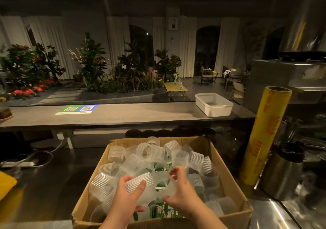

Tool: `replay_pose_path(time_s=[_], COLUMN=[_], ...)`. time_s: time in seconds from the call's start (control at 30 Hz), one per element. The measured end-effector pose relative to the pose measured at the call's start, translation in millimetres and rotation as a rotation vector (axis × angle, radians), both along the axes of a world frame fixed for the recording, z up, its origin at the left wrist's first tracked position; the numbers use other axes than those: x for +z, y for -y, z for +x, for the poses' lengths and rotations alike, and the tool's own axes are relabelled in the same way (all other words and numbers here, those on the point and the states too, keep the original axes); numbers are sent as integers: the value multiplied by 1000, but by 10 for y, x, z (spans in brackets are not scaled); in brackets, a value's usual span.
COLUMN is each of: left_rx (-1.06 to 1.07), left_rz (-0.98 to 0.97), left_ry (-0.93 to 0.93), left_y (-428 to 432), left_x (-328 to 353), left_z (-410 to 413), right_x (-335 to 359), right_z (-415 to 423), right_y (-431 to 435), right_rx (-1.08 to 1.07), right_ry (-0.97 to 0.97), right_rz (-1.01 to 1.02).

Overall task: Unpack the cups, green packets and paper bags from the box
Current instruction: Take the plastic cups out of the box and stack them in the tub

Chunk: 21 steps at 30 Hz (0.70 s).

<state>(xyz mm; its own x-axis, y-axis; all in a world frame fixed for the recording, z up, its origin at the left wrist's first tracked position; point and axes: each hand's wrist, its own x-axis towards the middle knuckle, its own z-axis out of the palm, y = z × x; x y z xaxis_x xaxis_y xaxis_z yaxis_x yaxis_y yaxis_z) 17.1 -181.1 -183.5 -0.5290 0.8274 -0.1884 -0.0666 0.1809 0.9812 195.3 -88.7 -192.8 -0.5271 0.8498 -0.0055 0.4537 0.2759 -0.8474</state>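
Observation:
An open cardboard box sits on the dark counter in front of me, filled with several clear ribbed plastic cups lying in all directions. Green packets show between the cups near the box's front edge. My left hand grips one ribbed cup with thumb and fingers curled round it. My right hand pinches the rim of another clear cup just to the right. Both hands are inside the box. No paper bags are visible.
A yellow roll of cling film stands right of the box beside a steel jug. A white plastic tub and a QR-code card lie on the raised ledge behind. Cables and a power strip lie at left.

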Motion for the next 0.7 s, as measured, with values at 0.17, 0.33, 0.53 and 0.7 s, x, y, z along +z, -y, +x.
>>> replay_pose_path(time_s=[0.17,0.33,0.53,0.7], left_rx=[-91,-177,-142,-13], left_rz=[-29,-29,-11,36], left_ry=[51,91,276,282], left_y=[-6,-71,-268,-356], left_x=[73,142,133,-23], left_z=[44,205,538,532], right_x=[102,110,189,192], right_z=[135,202,99,55], right_y=[1,-36,-51,-365], right_rx=[165,220,75,-275], right_ry=[-116,-269,-359,-450], right_rz=[-44,-248,-302,-245])
